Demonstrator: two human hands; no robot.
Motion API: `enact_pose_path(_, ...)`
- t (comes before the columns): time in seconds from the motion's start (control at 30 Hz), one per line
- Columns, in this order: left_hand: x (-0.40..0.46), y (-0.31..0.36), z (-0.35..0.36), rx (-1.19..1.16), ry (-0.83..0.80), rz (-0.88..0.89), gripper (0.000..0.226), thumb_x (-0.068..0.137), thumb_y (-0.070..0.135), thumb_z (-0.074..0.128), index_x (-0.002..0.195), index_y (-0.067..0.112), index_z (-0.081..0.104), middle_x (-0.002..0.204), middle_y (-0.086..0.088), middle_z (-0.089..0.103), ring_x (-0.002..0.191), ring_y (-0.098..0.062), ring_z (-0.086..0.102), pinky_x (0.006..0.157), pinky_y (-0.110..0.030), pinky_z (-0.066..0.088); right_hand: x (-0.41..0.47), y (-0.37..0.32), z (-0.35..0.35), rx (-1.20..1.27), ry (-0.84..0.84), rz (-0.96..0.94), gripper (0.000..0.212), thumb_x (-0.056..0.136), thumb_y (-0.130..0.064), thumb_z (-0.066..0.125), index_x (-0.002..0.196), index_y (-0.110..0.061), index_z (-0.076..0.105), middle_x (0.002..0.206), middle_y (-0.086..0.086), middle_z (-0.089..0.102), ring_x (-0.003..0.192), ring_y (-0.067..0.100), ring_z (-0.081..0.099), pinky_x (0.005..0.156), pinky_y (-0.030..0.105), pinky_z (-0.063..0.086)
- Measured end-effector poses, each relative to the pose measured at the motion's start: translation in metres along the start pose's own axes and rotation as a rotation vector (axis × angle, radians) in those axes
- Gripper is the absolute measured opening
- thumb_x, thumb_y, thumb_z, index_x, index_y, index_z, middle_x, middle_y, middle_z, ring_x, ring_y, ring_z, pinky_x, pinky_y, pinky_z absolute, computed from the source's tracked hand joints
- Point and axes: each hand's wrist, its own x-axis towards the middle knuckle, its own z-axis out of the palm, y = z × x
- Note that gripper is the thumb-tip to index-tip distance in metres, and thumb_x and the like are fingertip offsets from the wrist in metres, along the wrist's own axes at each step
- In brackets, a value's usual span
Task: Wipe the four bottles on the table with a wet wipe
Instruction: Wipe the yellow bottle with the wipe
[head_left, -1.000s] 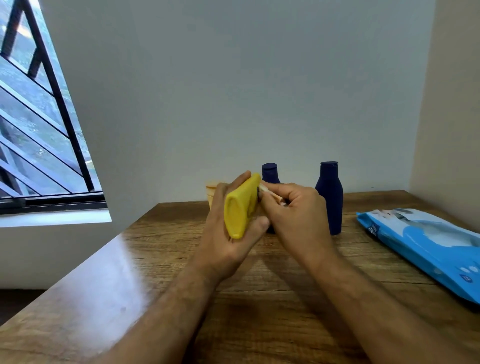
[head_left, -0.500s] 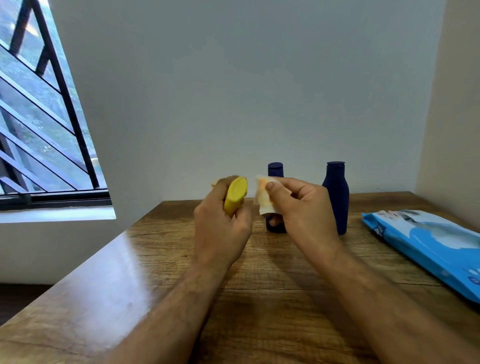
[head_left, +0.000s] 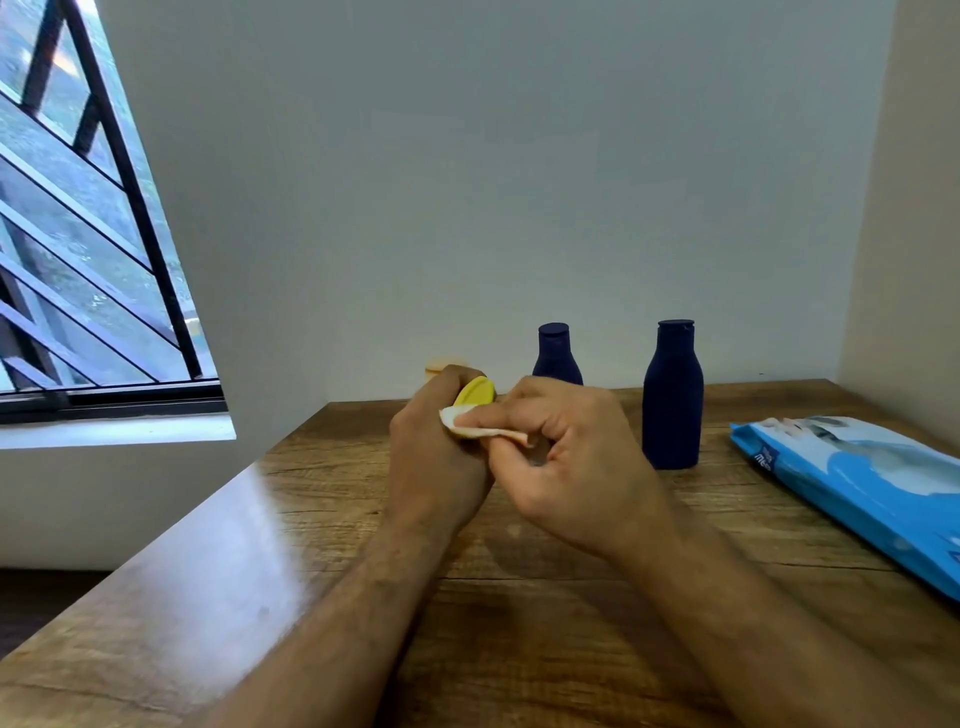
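The person's left hand (head_left: 439, 457) is curled tight around the yellow bottle (head_left: 475, 393), held up over the middle of the desk (head_left: 571, 597), so only its rounded yellow end pokes out above the fingers. The right hand (head_left: 566, 462) pinches the wet wipe (head_left: 480, 423) between thumb and fingers and presses it against that yellow end.

Behind the left hand, near the desk's back edge, a pale bottle (head_left: 441, 364) is mostly hidden, just its top showing. A dark blue bottle (head_left: 556, 356) stands behind the right hand, lower half blocked. A second dark blue bottle (head_left: 672, 395) stands upright in the clear, further right. The blue wipes pack (head_left: 857, 483) lies flat along the right edge.

Compared to half a second ago, the wipe was held apart from the bottle; now it's on it, and the hands have closed together.
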Motion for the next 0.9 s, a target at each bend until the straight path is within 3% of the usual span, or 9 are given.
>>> enact_pose_path(0.17,0.000,0.000,0.001,0.010,-0.012,0.053,0.026,0.082,0.004,0.072,0.087,0.025,0.059,0.072,0.012,0.060,0.068,-0.005,0.060,0.054,-0.015,0.046,0.002,0.004,0.000,-0.107,0.052,0.026,0.028,0.090,-0.016,0.068,0.116,-0.023,0.072,0.084,-0.015,0.059,0.069,0.002,0.055,0.059,0.005,0.040)
enact_pose_path(0.3,0.000,-0.002,0.003,0.011,-0.039,0.068,0.028,0.077,-0.002,0.072,0.092,0.020,0.063,0.076,0.005,0.064,0.067,-0.015,0.060,0.056,-0.035,0.051,0.003,0.009,-0.004,-0.169,0.147,0.042,0.028,0.088,-0.015,0.066,0.114,-0.020,0.073,0.082,-0.013,0.059,0.068,0.001,0.053,0.062,0.004,0.041)
enact_pose_path(0.47,0.000,-0.002,-0.003,-0.033,-0.008,0.066,0.026,0.078,0.005,0.078,0.093,0.021,0.063,0.077,0.007,0.066,0.070,-0.012,0.062,0.055,-0.027,0.052,0.000,0.001,-0.004,-0.116,0.056,-0.065,0.024,0.084,-0.013,0.068,0.105,-0.021,0.077,0.085,-0.009,0.064,0.071,0.005,0.059,0.060,0.008,0.046)
enact_pose_path(0.6,0.000,-0.001,-0.001,-0.019,-0.018,0.085,0.025,0.079,0.005,0.077,0.092,0.021,0.061,0.076,0.010,0.065,0.071,-0.011,0.063,0.054,-0.022,0.051,0.000,0.001,-0.005,-0.160,0.035,-0.085,0.027,0.087,-0.015,0.065,0.112,-0.021,0.075,0.089,-0.009,0.062,0.071,0.002,0.054,0.062,0.004,0.042)
enact_pose_path(0.67,0.000,0.000,0.000,-0.040,-0.034,0.091,0.026,0.079,0.000,0.072,0.092,0.020,0.062,0.075,0.008,0.064,0.068,-0.014,0.061,0.054,-0.027,0.051,0.002,0.005,-0.005,-0.172,0.088,-0.031,0.029,0.090,-0.015,0.065,0.118,-0.020,0.071,0.088,-0.010,0.060,0.070,0.002,0.053,0.062,0.005,0.041)
enact_pose_path(0.77,-0.002,0.006,0.002,-0.176,-0.053,0.064,0.035,0.075,-0.001,0.066,0.101,0.020,0.059,0.080,0.006,0.065,0.068,-0.017,0.061,0.056,-0.033,0.053,0.006,0.012,-0.008,-0.236,0.154,0.078,0.031,0.092,-0.015,0.061,0.121,-0.020,0.069,0.091,-0.008,0.063,0.077,0.003,0.055,0.068,0.007,0.043)
enact_pose_path(0.9,0.002,0.009,0.004,-0.670,0.003,-0.278,0.043,0.078,0.003,0.061,0.116,0.018,0.046,0.097,-0.001,0.072,0.092,-0.020,0.069,0.079,-0.032,0.057,0.006,0.019,-0.007,-0.231,0.206,0.170,0.031,0.090,-0.014,0.060,0.118,-0.023,0.071,0.098,-0.006,0.067,0.086,0.004,0.060,0.078,0.019,0.053)
